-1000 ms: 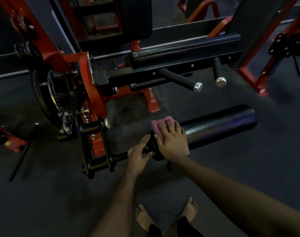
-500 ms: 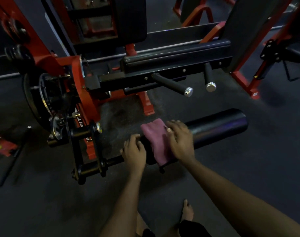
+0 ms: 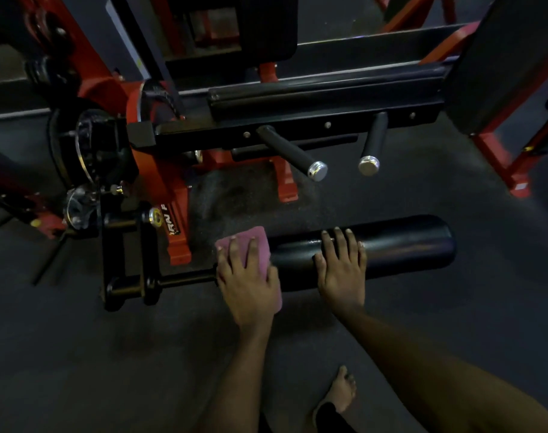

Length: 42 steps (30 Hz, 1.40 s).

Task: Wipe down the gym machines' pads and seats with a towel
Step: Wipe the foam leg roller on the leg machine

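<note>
A long black roller pad (image 3: 407, 245) sticks out to the right from the red and black machine, low above the floor. A pink towel (image 3: 261, 242) is draped over the pad's left end. My left hand (image 3: 246, 282) lies flat on the towel with its fingers spread and presses it onto the pad. A little to the right, my right hand (image 3: 341, 270) rests bare on the roller, fingers laid over its top. It holds nothing.
Behind the roller, two black handles with chrome caps (image 3: 316, 170) (image 3: 369, 165) point toward me under a long black seat pad (image 3: 329, 92). A black back pad (image 3: 500, 57) stands at the right. The red frame (image 3: 160, 182) and weight plate (image 3: 63, 145) are left. My bare foot (image 3: 341, 392) is on the dark floor.
The towel went from under my right hand to under my left hand. My right hand slid to the right along the roller, and my left came off the bar onto the towel.
</note>
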Available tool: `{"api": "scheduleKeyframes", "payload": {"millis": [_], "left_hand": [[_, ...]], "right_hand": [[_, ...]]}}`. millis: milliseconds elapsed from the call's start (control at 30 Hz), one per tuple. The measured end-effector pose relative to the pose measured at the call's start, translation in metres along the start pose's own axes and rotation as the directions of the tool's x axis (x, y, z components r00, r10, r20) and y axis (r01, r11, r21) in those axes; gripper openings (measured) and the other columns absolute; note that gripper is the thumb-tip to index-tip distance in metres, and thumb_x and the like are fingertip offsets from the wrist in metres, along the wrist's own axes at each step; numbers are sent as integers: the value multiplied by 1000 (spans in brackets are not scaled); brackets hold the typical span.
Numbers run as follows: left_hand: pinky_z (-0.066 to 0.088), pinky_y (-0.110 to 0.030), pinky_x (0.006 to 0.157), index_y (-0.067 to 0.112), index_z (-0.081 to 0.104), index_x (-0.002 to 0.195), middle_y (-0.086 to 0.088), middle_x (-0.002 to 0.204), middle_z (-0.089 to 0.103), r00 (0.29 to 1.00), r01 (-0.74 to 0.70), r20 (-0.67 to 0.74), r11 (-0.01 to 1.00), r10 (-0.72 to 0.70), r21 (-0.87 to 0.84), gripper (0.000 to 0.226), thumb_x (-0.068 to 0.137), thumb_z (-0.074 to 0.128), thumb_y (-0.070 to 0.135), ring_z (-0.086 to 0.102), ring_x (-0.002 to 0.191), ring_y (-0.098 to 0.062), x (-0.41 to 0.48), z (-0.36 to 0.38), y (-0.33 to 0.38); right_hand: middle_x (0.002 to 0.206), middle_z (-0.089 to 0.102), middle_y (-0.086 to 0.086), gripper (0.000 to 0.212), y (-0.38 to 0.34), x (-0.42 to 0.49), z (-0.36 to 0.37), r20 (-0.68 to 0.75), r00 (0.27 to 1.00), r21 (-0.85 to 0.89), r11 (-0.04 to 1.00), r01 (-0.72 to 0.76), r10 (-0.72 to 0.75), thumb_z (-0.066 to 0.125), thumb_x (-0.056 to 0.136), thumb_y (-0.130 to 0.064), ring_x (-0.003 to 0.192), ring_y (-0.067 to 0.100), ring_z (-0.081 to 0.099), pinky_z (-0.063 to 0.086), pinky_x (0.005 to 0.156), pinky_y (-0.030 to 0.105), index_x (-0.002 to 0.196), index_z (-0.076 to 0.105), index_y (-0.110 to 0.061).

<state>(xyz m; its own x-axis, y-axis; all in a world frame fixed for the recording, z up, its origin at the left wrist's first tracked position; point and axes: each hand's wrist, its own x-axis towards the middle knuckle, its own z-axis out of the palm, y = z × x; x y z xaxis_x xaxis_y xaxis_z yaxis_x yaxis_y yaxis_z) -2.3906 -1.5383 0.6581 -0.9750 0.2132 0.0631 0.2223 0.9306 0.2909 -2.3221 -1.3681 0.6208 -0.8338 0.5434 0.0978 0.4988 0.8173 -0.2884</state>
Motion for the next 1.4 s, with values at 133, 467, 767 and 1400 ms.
{"api": "scheduleKeyframes", "payload": {"millis": [133,467,767,1400], "left_hand": [[48,-49,98,24,52,143,-7,150,43,991,136,18,989,-136,-55,58,89,61,43,37,139,-33,31,-5,-6],[36,-50,111,26,41,152,-3,157,40,994,-107,6,993,107,43,64,91,46,46,24,150,-32,4,-2,8],[43,-47,106,21,50,142,-6,144,51,998,-57,8,998,57,-29,57,89,54,42,41,138,-32,21,1,35],[46,-40,102,25,49,145,-2,145,51,902,-405,149,914,405,-30,58,91,42,44,43,135,-25,38,-8,25]], "right_hand": [[163,32,9,57,5,-4,1,16,1000,34,999,24,-25,22,107,-47,154,29,18,14,124,49,154,41,-20],[169,14,12,61,22,-30,21,-11,998,15,998,56,-56,23,106,-49,157,29,6,-5,125,42,161,23,-21],[171,9,10,62,17,-33,18,-12,999,15,999,31,-31,19,107,-50,158,26,2,-5,126,42,162,20,-22],[165,29,-5,53,40,-27,-13,20,993,149,983,110,-114,44,103,-44,151,19,26,34,111,46,154,38,-30]]}}
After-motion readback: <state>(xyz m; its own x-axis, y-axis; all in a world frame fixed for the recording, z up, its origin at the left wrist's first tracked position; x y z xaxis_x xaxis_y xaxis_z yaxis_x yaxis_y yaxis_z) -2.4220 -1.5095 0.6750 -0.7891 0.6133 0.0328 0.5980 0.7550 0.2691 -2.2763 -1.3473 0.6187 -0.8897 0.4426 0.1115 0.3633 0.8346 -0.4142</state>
